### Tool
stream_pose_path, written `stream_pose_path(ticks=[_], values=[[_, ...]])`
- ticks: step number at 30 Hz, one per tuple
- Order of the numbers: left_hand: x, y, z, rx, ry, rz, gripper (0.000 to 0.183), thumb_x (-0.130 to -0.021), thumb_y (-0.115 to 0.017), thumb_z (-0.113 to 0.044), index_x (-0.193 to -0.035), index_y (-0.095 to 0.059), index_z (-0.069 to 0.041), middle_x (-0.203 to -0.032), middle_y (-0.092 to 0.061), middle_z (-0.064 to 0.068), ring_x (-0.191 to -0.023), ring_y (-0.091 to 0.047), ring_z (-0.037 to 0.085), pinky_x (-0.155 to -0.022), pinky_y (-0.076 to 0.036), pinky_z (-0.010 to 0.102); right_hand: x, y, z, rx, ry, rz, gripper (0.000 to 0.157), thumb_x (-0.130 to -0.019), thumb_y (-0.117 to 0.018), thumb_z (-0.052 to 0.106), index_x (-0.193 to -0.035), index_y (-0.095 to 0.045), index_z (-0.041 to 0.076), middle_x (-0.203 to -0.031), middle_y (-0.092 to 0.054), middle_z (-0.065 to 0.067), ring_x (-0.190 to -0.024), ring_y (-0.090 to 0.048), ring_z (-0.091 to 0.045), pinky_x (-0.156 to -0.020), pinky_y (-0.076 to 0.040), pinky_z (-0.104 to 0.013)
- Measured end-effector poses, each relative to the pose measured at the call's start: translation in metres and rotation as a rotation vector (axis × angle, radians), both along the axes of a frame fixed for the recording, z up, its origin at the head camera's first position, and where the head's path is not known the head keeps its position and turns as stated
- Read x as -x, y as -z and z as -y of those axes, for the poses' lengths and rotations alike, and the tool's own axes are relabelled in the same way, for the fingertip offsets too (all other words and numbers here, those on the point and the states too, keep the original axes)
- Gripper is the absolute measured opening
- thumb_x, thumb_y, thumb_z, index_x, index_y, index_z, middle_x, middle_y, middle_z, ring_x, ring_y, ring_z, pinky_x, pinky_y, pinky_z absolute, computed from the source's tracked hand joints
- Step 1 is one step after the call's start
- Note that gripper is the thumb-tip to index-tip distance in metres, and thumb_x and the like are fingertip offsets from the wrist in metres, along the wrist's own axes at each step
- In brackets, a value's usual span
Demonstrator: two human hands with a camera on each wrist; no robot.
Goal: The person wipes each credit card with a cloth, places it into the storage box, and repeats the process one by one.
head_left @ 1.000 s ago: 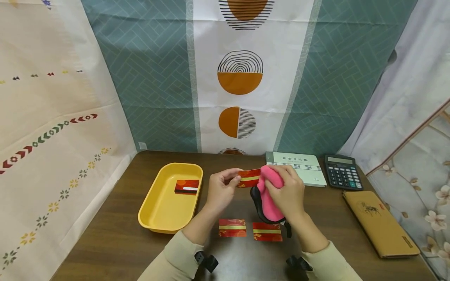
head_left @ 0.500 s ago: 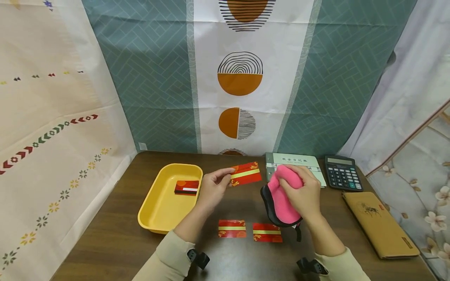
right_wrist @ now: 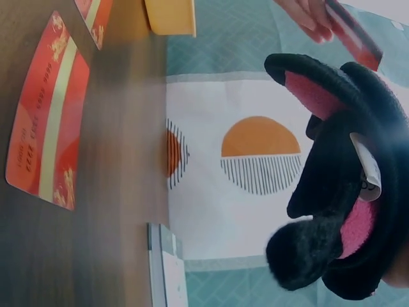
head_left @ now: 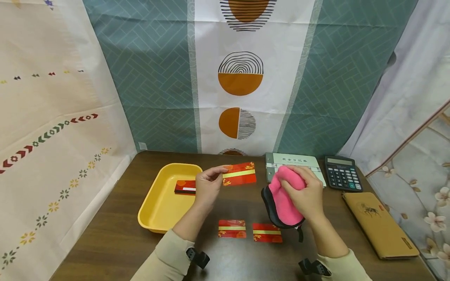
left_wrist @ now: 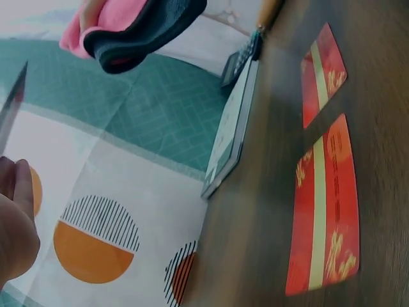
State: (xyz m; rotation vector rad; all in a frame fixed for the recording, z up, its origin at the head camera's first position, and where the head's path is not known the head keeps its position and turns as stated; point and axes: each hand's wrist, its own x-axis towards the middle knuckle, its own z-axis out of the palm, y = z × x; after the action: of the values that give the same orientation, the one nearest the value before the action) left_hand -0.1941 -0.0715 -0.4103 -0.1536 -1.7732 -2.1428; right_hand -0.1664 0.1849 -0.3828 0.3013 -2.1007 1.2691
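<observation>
While left hand (head_left: 208, 186) pinches red card (head_left: 240, 174), right hand (head_left: 308, 193) grips pink-black cloth item (head_left: 285, 201).

Brown table (head_left: 239, 203), teal and white backdrop (head_left: 274, 78)

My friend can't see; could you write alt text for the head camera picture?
A person's left hand holds up a gold-striped red card; the right hand grips a pink and black cloth item. Two similar cards lie on the brown table, a yellow tray at left, a notebook, calculator and tan case at right.
</observation>
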Motion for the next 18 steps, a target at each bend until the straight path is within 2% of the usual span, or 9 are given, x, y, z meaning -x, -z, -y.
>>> stream_pose_path(ticks=[4,8,12,16,18], values=[[-0.001,-0.001,-0.003,-0.097,0.078,0.062,0.019,-0.089,-0.066,0.015,-0.106,-0.073,0.011,-0.104,-0.076,0.012,-0.092,-0.07,0.012,-0.08,-0.058,0.023,-0.012,-0.014,0.011,-0.011,-0.024,0.005,0.035,-0.074,-0.082,-0.008,-0.108,-0.074,-0.004,-0.103,-0.069,-0.018,-0.089,-0.054,-0.001,-0.07,-0.044,-0.011],[-0.001,0.001,-0.005,-0.124,0.122,0.11,0.021,-0.09,-0.07,0.009,-0.11,-0.069,0.016,-0.093,-0.076,0.008,-0.08,-0.073,0.014,-0.083,-0.059,0.03,-0.016,-0.017,0.015,-0.014,-0.051,-0.008,0.034,-0.074,-0.081,-0.01,-0.107,-0.074,-0.005,-0.101,-0.069,-0.019,-0.088,-0.055,-0.002,-0.069,-0.045,-0.012],[-0.002,0.006,-0.007,-0.095,0.131,0.171,0.023,-0.091,-0.071,0.004,-0.11,-0.069,0.017,-0.087,-0.076,0.009,-0.069,-0.073,0.012,-0.081,-0.06,0.029,-0.009,-0.006,0.014,-0.019,-0.064,-0.007,0.036,-0.074,-0.083,-0.008,-0.108,-0.075,0.001,-0.102,-0.07,-0.013,-0.088,-0.056,-0.003,-0.07,-0.045,-0.011],[-0.007,0.008,-0.015,-0.049,0.185,0.21,0.026,-0.094,-0.068,0.004,-0.117,-0.067,0.016,-0.101,-0.073,0.02,-0.075,-0.074,0.014,-0.078,-0.06,0.031,0.003,0.012,0.014,-0.061,-0.074,-0.027,0.039,-0.074,-0.086,-0.001,-0.111,-0.077,0.009,-0.104,-0.071,-0.005,-0.09,-0.059,-0.008,-0.07,-0.048,-0.013],[-0.009,0.008,-0.02,-0.03,0.231,0.209,0.029,-0.095,-0.065,0.005,-0.122,-0.064,0.016,-0.108,-0.071,0.025,-0.082,-0.075,0.021,-0.078,-0.06,0.033,0.006,0.015,0.018,-0.1,-0.068,-0.052,0.039,-0.074,-0.087,0.003,-0.111,-0.077,0.01,-0.104,-0.07,-0.005,-0.089,-0.061,-0.013,-0.07,-0.05,-0.017]])
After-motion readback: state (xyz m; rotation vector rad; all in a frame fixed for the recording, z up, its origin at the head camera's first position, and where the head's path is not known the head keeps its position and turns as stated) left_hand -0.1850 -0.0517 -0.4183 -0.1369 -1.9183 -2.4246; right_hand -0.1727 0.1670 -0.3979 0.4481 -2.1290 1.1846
